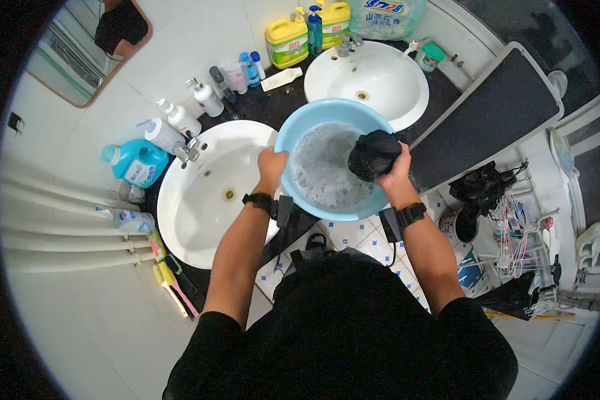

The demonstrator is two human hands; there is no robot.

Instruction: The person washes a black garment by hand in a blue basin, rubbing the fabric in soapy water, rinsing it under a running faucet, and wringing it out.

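Blue basin [293, 130]: soapy water; right hand [395, 170] grips black cloth [373, 153].

A: Room layout?
B: Dark tabletop [283, 100] carries two white sinks: one [207, 193] left of it, one [373, 83] further back. White tiled wall [180, 40] behind, wood-framed mirror [90, 47] up left of the sinks.
A: Floor?
B: Patterned blue-white tiles [353, 233] below the tabletop. Wire rack of hangers [520, 247] to the right.
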